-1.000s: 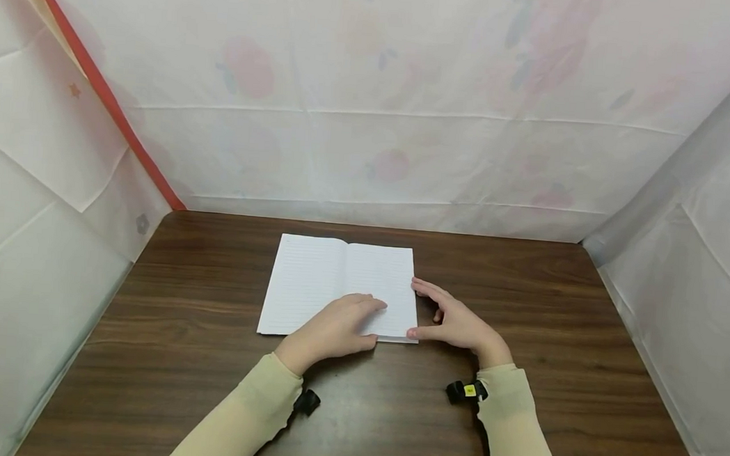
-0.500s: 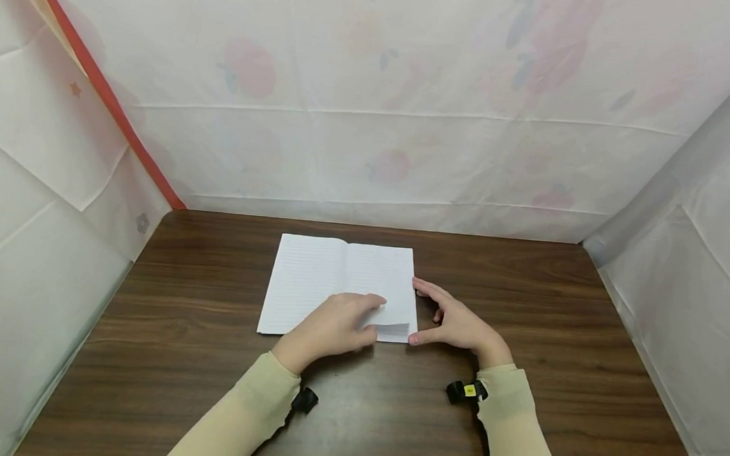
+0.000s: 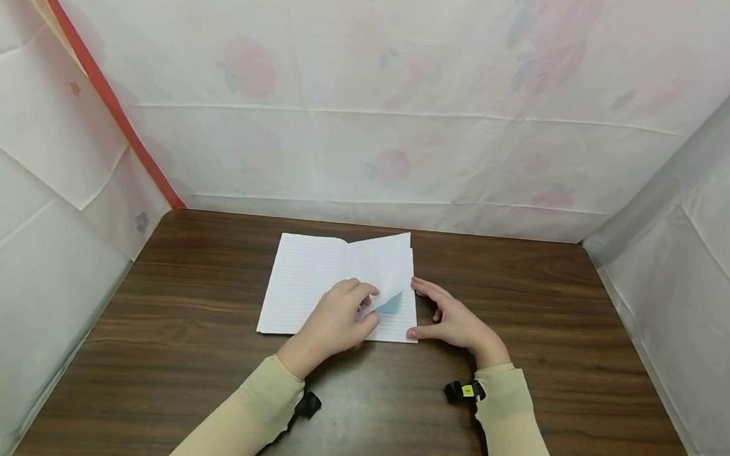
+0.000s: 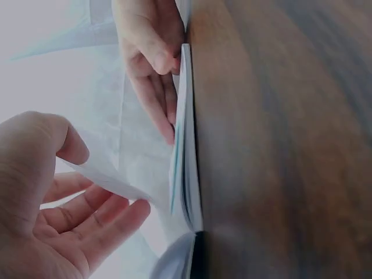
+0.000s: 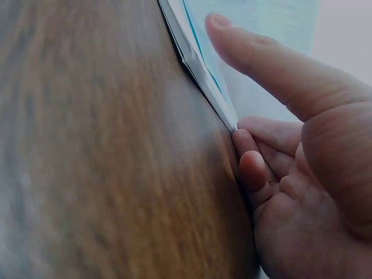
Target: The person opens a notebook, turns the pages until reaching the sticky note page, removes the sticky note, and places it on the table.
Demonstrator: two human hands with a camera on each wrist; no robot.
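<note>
Notebook [image 3: 311, 284] lies open on the bench [image 3: 517, 405], toward its far middle. Left hand [image 3: 334, 320] pinches the near corner of the right-hand page [image 3: 384, 264], lifted and curled. Right hand [image 3: 456, 321], fingers relaxed, touches the notebook's right edge, gripping nothing.

Dark wood counter inside a draped white booth

The brown, wood-grained counter [image 3: 554, 323] spreads beneath and around both hands. Beyond the hands hangs a white backdrop sheet [image 3: 372, 117] with faint pink fruit prints; plain white sheets [image 3: 704, 228] close in to either side, and a red strip [image 3: 103, 90] slants down the far left corner.
</note>
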